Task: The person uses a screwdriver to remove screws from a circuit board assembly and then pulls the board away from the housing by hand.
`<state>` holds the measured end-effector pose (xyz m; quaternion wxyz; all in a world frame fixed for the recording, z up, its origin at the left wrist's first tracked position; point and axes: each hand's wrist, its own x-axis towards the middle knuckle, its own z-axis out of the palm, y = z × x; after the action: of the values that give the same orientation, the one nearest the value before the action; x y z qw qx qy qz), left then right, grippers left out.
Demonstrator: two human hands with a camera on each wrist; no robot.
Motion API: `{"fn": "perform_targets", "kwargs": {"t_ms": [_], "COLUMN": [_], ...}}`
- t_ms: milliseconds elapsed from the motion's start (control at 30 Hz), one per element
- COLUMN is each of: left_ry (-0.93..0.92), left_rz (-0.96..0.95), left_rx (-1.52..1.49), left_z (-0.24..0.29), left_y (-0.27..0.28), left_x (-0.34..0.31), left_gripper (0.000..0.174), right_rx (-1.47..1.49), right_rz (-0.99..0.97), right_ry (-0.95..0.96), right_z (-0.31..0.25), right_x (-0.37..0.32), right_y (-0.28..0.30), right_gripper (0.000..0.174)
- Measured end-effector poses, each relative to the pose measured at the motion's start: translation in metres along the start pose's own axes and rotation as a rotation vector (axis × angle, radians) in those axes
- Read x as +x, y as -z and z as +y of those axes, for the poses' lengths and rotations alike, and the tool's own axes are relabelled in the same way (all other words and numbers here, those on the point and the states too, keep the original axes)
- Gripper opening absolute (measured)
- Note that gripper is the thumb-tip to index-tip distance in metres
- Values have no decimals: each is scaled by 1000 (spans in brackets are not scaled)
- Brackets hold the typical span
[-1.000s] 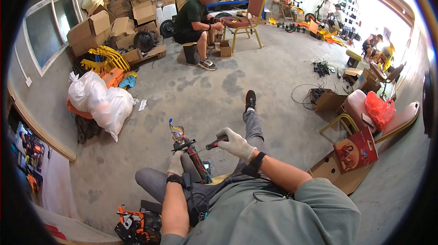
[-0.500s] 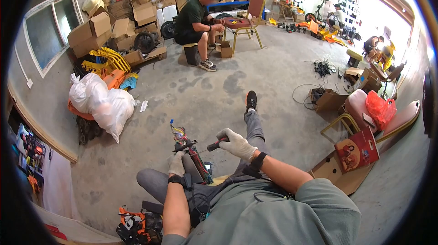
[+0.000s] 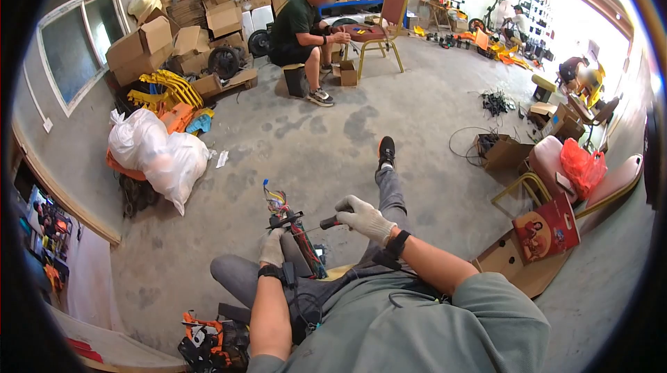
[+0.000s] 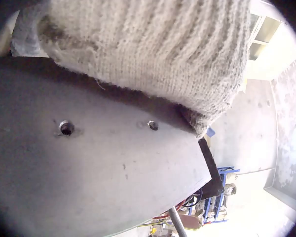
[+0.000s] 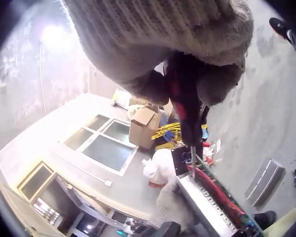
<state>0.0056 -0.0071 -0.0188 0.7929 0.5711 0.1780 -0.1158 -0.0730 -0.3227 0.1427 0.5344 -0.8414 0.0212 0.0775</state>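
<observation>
Right-hand fingers (image 5: pixel 222 81) grip the screwdriver (image 5: pixel 185 111); only wrist view shows its tip at controller (image 5: pixel 209 210).

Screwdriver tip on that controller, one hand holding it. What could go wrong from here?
1. The screwdriver tip could slip off the controller and jab the left hand gripping just below it.
2. Wires beside the tip might get nicked.
3. Held by one hand only, the controller may twist.

Open floor (image 3: pixel 313 144) ahead; wires (image 3: pixel 276 201) crowd left.

The left hand (image 3: pixel 271 248) and right hand (image 3: pixel 361 219) both curl, gripping.
</observation>
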Motion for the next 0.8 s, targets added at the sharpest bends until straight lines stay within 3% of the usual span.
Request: {"fn": "perform_targets", "kwargs": {"t_ms": [100,167,300,400,500,567,600,700,767,800], "left_ry": [-14,11,13,-25,-11,19,22,-17,5,44], "left_rz": [-65,-37,-13,33,34,37,38,34,-22,-25], "left_rx": [-50,-66,-75,36,-1,10,8,4,-67,-50], "left_z": [-10,-16,-13,-3,0,1,1,-7,-8,-6], "left_y": [8,12,8,2,-2,-2,-1,3,5,5], "left_x": [15,19,17,3,0,1,1,4,12,10], "left_gripper": [25,26,26,26,26,25,25,23,22,22], "right_rx": [73,147,129,111,60,-37,-38,16,110,109], "right_rz": [33,11,-110,-151,-37,94,92,63,-14,-15], "right_ry": [88,-68,-204,-118,-8,244,241,57,-188,-188], "right_z": [-11,-30,-11,-2,4,5,-1,-28,-41,-34], "right_x": [-5,-15,0,4,3,4,1,-12,-14,-11], "right_y": [-2,1,8,5,0,-3,-3,1,7,6], "right_gripper": [54,53,50,46,46,42,42,42,44,44]}}
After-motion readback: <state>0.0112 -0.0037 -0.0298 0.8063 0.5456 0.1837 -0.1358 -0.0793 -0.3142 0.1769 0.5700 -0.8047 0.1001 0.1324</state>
